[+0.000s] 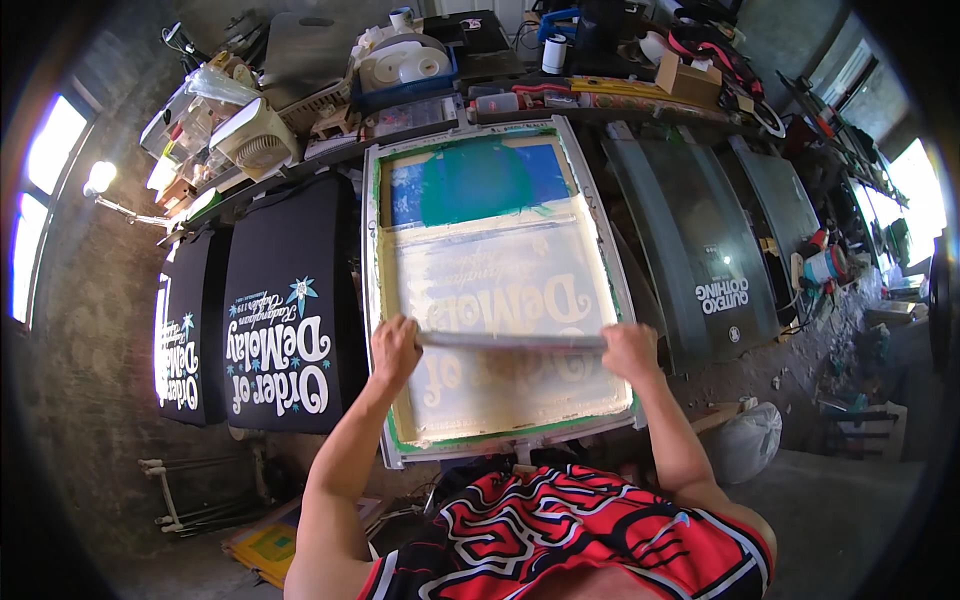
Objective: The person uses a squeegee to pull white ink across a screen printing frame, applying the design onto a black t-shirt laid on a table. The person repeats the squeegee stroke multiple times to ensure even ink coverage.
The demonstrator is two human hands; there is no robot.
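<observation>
The squeegee (pixel 512 341) lies across the printing screen (pixel 500 230), your left hand (pixel 395 350) at nine o'clock and right hand (pixel 630 352) at three, fingers closed around its ends.

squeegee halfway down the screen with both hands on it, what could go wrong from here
1. Each hand, left and right, has its grip on one end of the squeegee; uneven pressure could leave the white ink patchy.
2. The screen frame might shift mid-pull and blur the print.
3. Printed black shirts lie right beside the frame; stray ink could mark them.
</observation>
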